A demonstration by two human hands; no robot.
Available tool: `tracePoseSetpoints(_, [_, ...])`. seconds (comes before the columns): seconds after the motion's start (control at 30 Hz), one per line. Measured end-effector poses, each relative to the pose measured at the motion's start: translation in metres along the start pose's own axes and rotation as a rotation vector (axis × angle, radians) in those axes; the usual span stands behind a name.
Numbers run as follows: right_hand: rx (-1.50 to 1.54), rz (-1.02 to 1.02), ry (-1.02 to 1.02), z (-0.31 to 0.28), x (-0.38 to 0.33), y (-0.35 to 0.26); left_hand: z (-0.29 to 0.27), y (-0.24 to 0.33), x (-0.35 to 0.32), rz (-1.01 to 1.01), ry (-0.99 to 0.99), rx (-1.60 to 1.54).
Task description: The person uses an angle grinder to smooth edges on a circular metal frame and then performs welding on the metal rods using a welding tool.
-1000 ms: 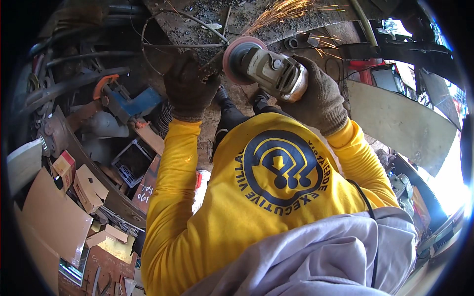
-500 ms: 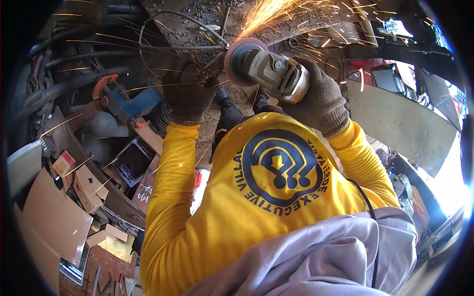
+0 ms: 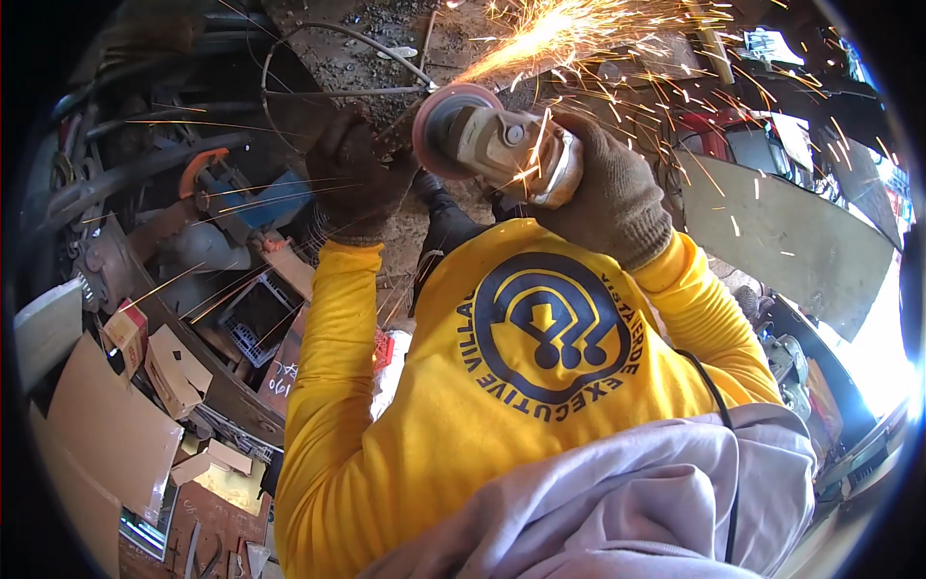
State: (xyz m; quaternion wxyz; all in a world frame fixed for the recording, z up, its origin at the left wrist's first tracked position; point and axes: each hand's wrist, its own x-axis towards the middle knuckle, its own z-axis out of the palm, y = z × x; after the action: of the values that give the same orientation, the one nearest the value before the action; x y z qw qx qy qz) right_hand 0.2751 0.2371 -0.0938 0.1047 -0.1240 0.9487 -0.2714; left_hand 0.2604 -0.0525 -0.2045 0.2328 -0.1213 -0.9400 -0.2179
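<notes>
My right hand (image 3: 622, 193), in a brown knit glove, is wrapped round the body of an angle grinder (image 3: 511, 150). The grinder's reddish disc (image 3: 434, 121) meets the joint of a thin metal rod frame (image 3: 352, 93), and bright sparks (image 3: 540, 43) fan out from there to the far right. My left hand (image 3: 357, 179), gloved and in deep shade, is closed at the near side of the frame, where a short rod runs down to its fingers. The exact grip is hard to see in the dark.
A blue and orange tool (image 3: 256, 198) lies left of my left hand, near a dark plastic crate (image 3: 256, 318). Cardboard boxes (image 3: 174, 372) stand at the lower left. A large grey sheet (image 3: 781, 236) leans at the right. Sparks also fly across the left side.
The grinder and my right hand have shifted slightly left and nearer. My left hand and the rod frame have moved a little left too. Sparks now spread more to the right.
</notes>
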Motion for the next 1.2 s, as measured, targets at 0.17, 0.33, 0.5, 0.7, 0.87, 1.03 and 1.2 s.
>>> tracePoseSetpoints(0.17, [0.039, 0.056, -0.111, -0.005, 0.002, -0.002, 0.006, -0.002, -0.009, -0.057, 0.012, 0.025])
tracePoseSetpoints(0.33, [0.055, 0.018, 0.007, -0.008, 0.004, -0.006, 0.007, -0.008, -0.012, 0.132, 0.025, 0.082])
tracePoseSetpoints(0.5, [0.008, 0.069, -0.023, -0.008, 0.003, 0.003, 0.008, -0.002, -0.005, 0.083, 0.046, 0.094])
tracePoseSetpoints(0.7, [0.039, 0.078, -0.030, -0.015, 0.009, -0.010, 0.002, -0.001, -0.003, 0.071, -0.022, 0.089])
tracePoseSetpoints(0.87, [0.008, 0.150, -0.074, -0.012, 0.005, -0.003, 0.006, -0.003, 0.000, 0.050, 0.087, 0.000])
tracePoseSetpoints(1.03, [0.095, 0.051, 0.022, -0.011, 0.010, -0.006, 0.006, -0.004, -0.002, 0.079, 0.097, -0.078])
tracePoseSetpoints(1.2, [0.016, 0.103, -0.016, -0.014, 0.006, -0.003, 0.007, -0.005, -0.005, 0.102, 0.098, -0.036])
